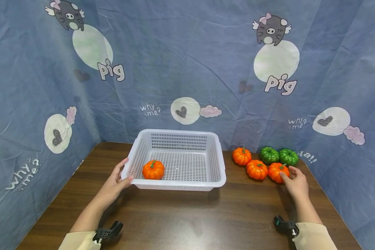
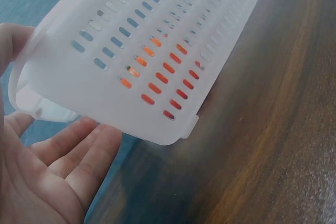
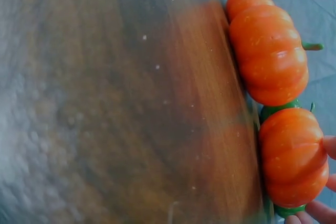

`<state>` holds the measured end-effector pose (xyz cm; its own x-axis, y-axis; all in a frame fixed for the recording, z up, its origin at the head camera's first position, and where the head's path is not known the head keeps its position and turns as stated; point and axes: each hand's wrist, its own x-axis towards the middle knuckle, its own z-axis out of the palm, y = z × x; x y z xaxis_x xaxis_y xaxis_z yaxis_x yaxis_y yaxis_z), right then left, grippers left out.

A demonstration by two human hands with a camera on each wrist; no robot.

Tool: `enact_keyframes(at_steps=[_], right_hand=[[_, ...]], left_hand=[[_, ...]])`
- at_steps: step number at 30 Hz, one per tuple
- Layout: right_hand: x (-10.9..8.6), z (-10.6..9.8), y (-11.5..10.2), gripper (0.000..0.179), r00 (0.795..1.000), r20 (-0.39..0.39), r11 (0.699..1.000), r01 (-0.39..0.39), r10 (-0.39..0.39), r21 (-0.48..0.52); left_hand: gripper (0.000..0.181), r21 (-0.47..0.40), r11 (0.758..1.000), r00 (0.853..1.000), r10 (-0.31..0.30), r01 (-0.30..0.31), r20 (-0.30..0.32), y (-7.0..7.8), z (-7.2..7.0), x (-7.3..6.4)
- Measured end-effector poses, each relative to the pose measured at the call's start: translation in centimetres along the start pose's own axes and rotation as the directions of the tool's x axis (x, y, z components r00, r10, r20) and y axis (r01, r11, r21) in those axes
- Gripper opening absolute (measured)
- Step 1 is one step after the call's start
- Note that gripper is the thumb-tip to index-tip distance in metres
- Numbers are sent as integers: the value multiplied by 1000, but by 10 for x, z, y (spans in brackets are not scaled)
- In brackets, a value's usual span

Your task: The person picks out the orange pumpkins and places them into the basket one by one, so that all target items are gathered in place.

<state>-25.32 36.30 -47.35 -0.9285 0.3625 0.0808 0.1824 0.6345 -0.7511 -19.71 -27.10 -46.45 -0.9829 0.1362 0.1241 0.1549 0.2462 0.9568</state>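
Observation:
A white plastic basket (image 1: 175, 184) with slotted walls stands on the table, and one small orange pumpkin (image 1: 153, 170) lies inside it at the front left. My left hand (image 1: 115, 180) grips the basket's left end, with the thumb over the rim and the other fingers along the outer wall (image 2: 68, 93). On the right, my right hand (image 1: 297, 184) holds the rightmost orange pumpkin (image 1: 276, 172) between thumb and fingers. That pumpkin (image 3: 294, 158) sits low among the others in the right wrist view, with fingertips on its side.
Beside the held one are two more orange pumpkins, one in front (image 1: 257, 169) and one behind (image 1: 241, 156). Two green pumpkins (image 1: 269, 155) stand at the back right. A blue printed cloth (image 1: 187, 69) hangs behind the brown wooden table (image 1: 187, 218).

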Motion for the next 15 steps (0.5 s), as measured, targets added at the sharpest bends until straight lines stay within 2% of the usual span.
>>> enact_keyframes(at_steps=[15], right_hand=[[-7, 3, -1, 64, 1000, 11, 999, -25, 25, 31]], left_hand=[[77, 6, 1000, 1000, 1, 0, -4, -1, 1, 0]])
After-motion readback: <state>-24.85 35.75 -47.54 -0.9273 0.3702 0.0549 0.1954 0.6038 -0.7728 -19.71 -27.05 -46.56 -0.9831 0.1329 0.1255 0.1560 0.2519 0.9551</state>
